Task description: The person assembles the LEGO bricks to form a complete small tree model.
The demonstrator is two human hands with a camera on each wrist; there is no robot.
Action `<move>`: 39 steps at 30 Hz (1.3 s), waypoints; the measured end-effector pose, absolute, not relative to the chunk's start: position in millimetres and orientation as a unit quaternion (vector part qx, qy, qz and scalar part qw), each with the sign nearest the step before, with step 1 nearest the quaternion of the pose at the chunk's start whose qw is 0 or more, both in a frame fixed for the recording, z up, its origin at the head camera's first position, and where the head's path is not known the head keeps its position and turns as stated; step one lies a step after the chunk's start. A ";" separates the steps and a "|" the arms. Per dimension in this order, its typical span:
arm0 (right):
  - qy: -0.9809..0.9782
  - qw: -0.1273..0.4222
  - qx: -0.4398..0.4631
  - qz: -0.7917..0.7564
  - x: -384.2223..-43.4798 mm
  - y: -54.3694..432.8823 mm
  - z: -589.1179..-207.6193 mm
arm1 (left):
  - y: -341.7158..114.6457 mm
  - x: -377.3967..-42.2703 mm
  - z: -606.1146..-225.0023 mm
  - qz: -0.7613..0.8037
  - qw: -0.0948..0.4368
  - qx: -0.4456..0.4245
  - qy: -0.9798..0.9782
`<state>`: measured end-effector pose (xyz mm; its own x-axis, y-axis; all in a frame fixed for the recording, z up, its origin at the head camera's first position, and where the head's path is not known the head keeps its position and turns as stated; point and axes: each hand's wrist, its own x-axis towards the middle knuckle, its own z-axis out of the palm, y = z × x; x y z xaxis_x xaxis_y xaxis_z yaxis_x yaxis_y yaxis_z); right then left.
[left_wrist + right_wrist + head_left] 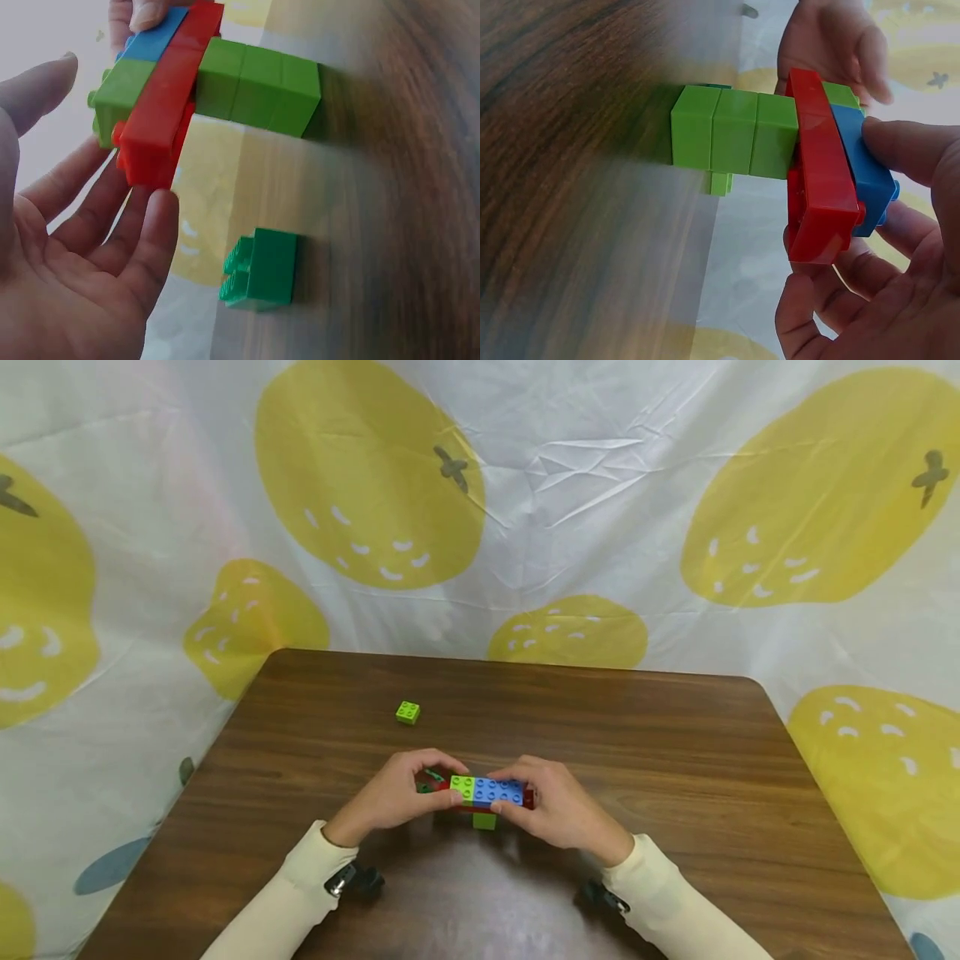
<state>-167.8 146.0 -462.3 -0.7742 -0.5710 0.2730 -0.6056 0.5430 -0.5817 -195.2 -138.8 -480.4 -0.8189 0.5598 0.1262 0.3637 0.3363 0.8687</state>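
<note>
A toy brick structure stands between the hands. Its column of lime green bricks [735, 131] rises from the table. Across the top of the column run red bricks [165, 101], with a lime green brick [462, 787] and a blue brick [498, 790] side by side above them. My right hand [558, 802] pinches the blue brick, its thumb pressed on the near side and its fingers reaching round the far side. At the left end, my left hand [390, 793] has its fingers stretched out behind the red and lime bricks, with the thumb [45, 86] apart from them.
A dark green brick [271, 268] sits on the table close behind the left hand. Farther back on the left lies a single lime green brick [408, 712]. The brown wooden table [660, 735] ends at a lemon-patterned curtain [585, 518].
</note>
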 end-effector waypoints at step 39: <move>-0.886 0.013 0.325 0.331 -170.2 146.0 -463.1 | -132.8 -216.4 -519.0 0.370 0.040 0.119 0.921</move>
<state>-170.2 146.0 -463.1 -0.7882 -0.5674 0.2383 -0.5845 0.5688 -0.5786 -216.4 -132.8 -519.0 -0.9684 0.2490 0.0151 0.1903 0.6981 0.6902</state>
